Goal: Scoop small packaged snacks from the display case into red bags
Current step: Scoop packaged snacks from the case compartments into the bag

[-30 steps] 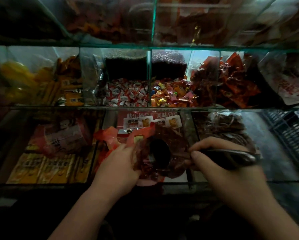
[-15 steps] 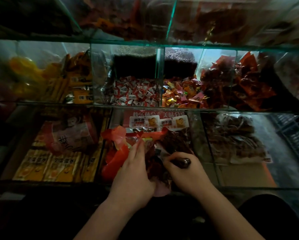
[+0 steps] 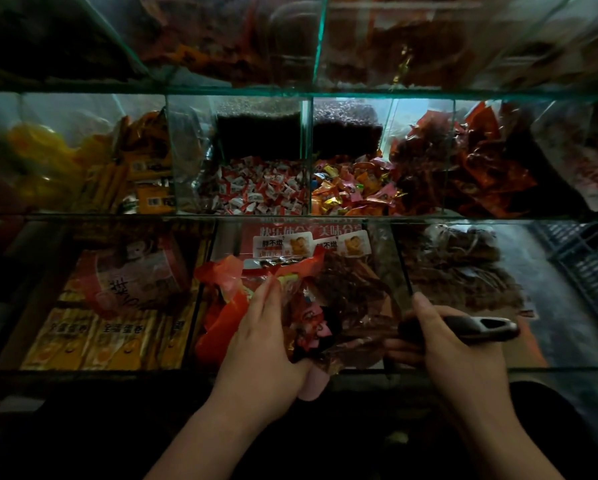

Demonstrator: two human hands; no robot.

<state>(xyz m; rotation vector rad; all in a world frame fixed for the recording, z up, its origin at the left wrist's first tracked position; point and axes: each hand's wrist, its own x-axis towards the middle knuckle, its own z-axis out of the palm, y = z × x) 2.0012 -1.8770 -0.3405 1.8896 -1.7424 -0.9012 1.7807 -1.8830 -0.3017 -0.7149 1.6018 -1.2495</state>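
Wraps right-hand grip (image 3: 460, 348) round dark, glossy long-handled scoop (image 3: 481, 328), fingers curled over the handle and thumb laid along its top. Pinches thin red plastic bag (image 3: 221, 306) at its crumpled mouth with left-hand grip (image 3: 266, 341), fingertips on the rim, palm against the bag's side. Holds that mouth over the middle front compartment of glass display case (image 3: 399, 271), with some small wrappers visible through the plastic, too dim to count.

Finds heap of small brown packaged snacks (image 3: 353, 289) in the same compartment, directly between the two grips and touching the bag's right side. Sets the scoop's long axis roughly left to right, handle end pointing right, working end pointing left toward snacks and bag; cannot make out the bowl itself in the gloom.

Puts right-hand grip nearer the heap, left-hand grip nearer the bag. Probably calls next for a short leftward push into the heap, then a lift and tip into the mouth.
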